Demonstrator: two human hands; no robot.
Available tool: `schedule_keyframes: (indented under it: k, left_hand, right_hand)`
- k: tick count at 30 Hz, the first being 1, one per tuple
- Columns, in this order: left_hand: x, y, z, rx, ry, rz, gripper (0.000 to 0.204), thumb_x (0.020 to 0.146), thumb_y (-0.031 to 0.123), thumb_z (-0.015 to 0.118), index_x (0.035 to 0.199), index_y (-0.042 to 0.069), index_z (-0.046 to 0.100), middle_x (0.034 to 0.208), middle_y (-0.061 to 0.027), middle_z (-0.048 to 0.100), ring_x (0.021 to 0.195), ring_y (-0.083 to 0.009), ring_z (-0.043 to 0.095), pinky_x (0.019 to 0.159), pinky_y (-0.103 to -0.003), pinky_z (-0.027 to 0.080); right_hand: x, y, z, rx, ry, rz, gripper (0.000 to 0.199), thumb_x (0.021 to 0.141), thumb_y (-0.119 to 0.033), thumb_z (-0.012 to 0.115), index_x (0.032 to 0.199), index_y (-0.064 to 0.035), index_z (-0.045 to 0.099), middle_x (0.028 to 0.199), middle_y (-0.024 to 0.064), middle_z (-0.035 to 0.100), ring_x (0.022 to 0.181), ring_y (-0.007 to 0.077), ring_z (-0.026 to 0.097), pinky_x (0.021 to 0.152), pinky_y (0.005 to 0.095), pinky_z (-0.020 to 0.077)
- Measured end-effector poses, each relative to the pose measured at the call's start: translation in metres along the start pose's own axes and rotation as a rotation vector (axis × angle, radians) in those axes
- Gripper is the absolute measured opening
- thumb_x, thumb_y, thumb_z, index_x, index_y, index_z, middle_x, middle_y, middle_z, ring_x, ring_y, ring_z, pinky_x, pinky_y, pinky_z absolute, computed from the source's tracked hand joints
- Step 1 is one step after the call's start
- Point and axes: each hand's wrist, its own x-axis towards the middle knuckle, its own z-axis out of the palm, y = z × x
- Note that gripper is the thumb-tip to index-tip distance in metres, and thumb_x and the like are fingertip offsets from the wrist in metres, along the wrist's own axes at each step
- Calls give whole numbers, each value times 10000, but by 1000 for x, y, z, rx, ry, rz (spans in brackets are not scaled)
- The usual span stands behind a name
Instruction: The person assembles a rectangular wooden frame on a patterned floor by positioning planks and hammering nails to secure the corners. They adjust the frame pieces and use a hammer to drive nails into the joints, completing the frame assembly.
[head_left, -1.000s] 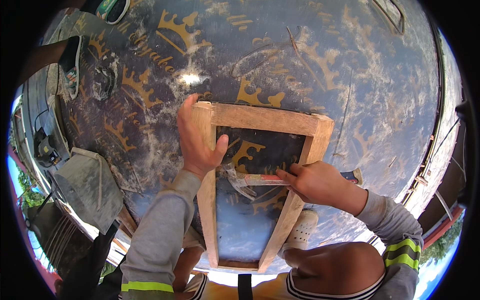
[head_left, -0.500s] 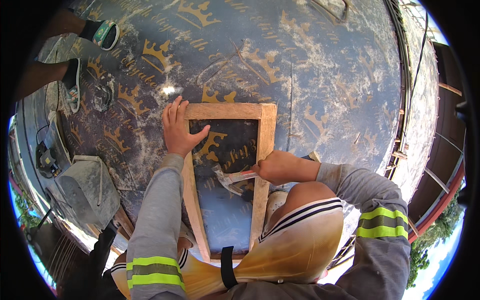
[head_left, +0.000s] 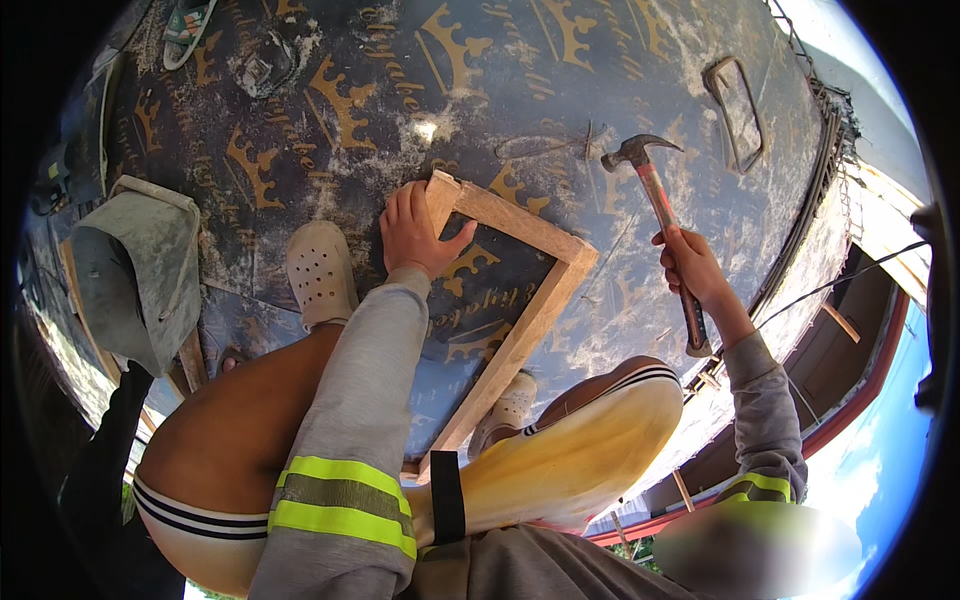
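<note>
A rectangular wooden frame (head_left: 540,325) lies slanted across the dark panel floor in front of me. My left hand (head_left: 418,232) rests on its far left corner, the fingers over the wood and the thumb spread apart toward the inside. Out to the right, my right hand (head_left: 692,268) is wrapped round the red and black handle of a claw hammer (head_left: 655,190). The hammer is raised clear of the wood, its head pointing away from me. My left forearm hides much of the frame's left side.
A grey bucket-like container (head_left: 170,260) stands at the left. A bent metal bar loop (head_left: 742,115) and thin wire (head_left: 545,143) lie on the dusty panel (head_left: 380,130). Bars and cables (head_left: 815,190) run along the right edge. A person's sandalled foot (head_left: 187,30) shows at far left.
My right hand has lifted the hammer from inside the frame out to the right. The frame now lies more slanted in view, my left hand still at its corner. My view has shifted.
</note>
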Motion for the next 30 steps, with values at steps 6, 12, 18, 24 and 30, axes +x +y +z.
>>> schedule_keyframes:
  k: [6, 12, 18, 24, 30]
  left_hand:
    - [10, 13, 10, -128, -11, 106, 805, 788, 497, 773, 1346, 27, 432, 1285, -163, 474, 1274, -380, 418, 1051, -542, 385]
    - [26, -2, 3, -54, -6, 102, 813, 744, 409, 818, 1331, 3, 429, 1271, -187, 473, 1244, -407, 430, 1030, -556, 401]
    - [18, 1, 11, -65, 19, 121, 815, 737, 430, 817, 1319, -1, 444, 1256, -183, 481, 1234, -411, 439, 1030, -552, 422]
    - [13, 2, 15, -129, -62, 19, 837, 731, 387, 827, 1358, 16, 414, 1288, -171, 458, 1203, -374, 485, 966, -508, 482]
    - [11, 4, 12, -84, -18, 52, 840, 738, 373, 821, 1377, 31, 396, 1294, -170, 452, 1203, -368, 495, 950, -487, 492]
  right_hand:
    - [-29, -64, 56, 149, -74, 141, 454, 1078, -412, 446, 1154, 17, 574, 691, -2, 514, 504, 82, 477, 473, 260, 431]
    - [15, -121, 74, -232, -72, -124, 400, 1073, -341, 464, 975, 27, 586, 670, 84, 599, 511, 147, 547, 500, 324, 448]
    - [36, -99, 76, -209, -46, -168, 401, 1080, -313, 445, 912, 30, 566, 611, 56, 522, 485, 154, 513, 486, 326, 417]
    - [22, -91, 49, -214, -44, -78, 385, 1087, -313, 435, 969, 28, 569, 627, 23, 499, 477, 120, 497, 456, 284, 397]
    - [-41, -53, 8, -546, 4, -404, 337, 958, -213, 648, 1191, 29, 619, 713, 145, 595, 649, 318, 617, 576, 365, 478]
